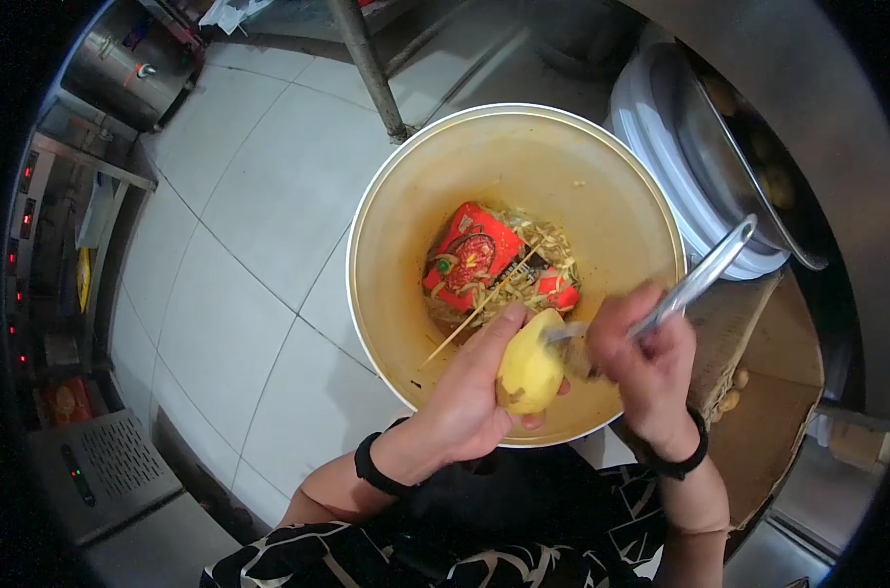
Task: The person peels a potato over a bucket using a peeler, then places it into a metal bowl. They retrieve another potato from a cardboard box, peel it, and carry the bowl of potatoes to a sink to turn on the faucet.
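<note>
My left hand (469,402) grips a pale yellow potato (529,370), mostly peeled, over a large yellowish bucket (396,196). My right hand (641,367) holds a metal peeler (695,282) with its blade against the potato's upper right side. Down in the bucket lie potato peelings (523,269), a red wrapper (469,253) and a thin wooden skewer (469,318). Each wrist wears a black band.
A metal basin (749,147) holding potatoes rests on stacked white tubs (661,147) at the right. A cardboard box (768,392) with small potatoes sits below it. A metal table leg (371,69) stands on the white tiled floor (249,245). Steel kitchen equipment (73,294) lines the left.
</note>
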Available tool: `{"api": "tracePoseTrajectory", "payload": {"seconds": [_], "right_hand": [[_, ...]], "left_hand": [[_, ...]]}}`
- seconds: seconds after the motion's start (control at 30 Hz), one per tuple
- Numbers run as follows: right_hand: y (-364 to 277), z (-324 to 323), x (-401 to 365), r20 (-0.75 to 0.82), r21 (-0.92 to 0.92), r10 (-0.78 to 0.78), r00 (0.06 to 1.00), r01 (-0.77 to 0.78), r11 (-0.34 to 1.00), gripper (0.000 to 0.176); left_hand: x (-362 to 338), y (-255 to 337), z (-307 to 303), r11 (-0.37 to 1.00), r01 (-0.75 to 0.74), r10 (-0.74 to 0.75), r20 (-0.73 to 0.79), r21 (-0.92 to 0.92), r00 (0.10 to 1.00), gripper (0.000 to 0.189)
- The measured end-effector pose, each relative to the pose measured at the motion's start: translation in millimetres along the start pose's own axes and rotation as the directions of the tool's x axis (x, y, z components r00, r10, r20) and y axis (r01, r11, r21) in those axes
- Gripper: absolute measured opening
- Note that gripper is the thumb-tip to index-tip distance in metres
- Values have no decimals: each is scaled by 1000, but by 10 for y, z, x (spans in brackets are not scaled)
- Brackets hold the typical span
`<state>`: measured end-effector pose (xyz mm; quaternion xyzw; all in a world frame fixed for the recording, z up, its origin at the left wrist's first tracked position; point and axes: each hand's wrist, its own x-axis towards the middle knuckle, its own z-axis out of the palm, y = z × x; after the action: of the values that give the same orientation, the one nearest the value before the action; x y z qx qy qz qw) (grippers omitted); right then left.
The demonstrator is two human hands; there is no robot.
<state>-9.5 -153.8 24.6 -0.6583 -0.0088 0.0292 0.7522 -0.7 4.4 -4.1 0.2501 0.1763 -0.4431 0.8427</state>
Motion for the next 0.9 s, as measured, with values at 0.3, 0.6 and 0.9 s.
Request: {"api": "tracePoseTrajectory", "payload": {"seconds": [0.3,0.6,0.9], "right_hand": [[89,-129,92,-216,-220,47,975,-96,971,5],[107,189,-68,-176,638,269,947,-99,764,16],[154,61,-71,-143,555,31,989,55,830,13]], "left_hand": [[-5,-43,110,979,-196,198,35,-60,980,35],[-9,-92,109,898,-439,433,118,28,894,39],[-79,-100,94,772,-424,367,213,474,906,49]]}}
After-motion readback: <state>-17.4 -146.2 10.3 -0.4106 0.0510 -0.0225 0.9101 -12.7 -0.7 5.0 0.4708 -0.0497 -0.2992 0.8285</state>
